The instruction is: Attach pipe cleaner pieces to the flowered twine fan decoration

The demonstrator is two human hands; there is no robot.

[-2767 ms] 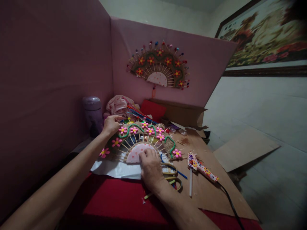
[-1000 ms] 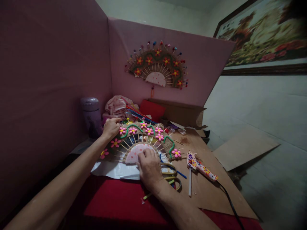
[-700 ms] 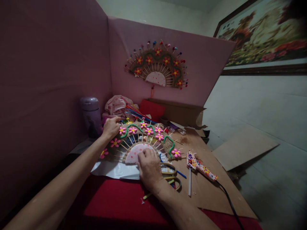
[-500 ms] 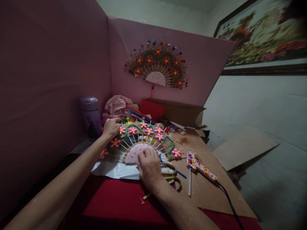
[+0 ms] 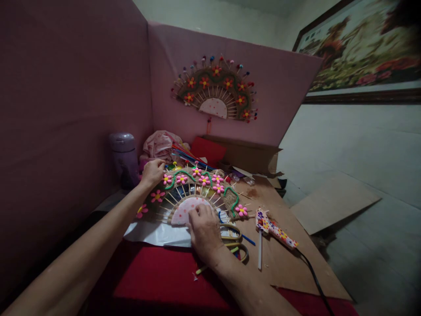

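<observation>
A half-round craft fan (image 5: 194, 175) of twine and thin sticks, with pink flowers and green wavy trim, lies in front of me. Its centre is a pale pink dotted half-circle (image 5: 184, 210). My left hand (image 5: 153, 173) is closed at the fan's upper left rim, fingertips pinched near the small coloured balls on the stick ends; what it pinches is too small to make out. On the right part of the half-circle, my right hand (image 5: 206, 230) grips the fan's lower edge with bent fingers. Scissors (image 5: 241, 252) lie beside this hand, their blades hidden.
A flower-patterned glue gun (image 5: 276, 232) with a glue stick and black cord rests on brown cardboard (image 5: 296, 274) at right. A purple flask (image 5: 124, 160) stands at left. Behind are pipe cleaners (image 5: 186, 154) and crumpled cloth (image 5: 161, 145). Another fan (image 5: 215, 90) hangs on the pink panel.
My left hand has shifted slightly up and left at the fan's rim. The right hand and the fan stay in place.
</observation>
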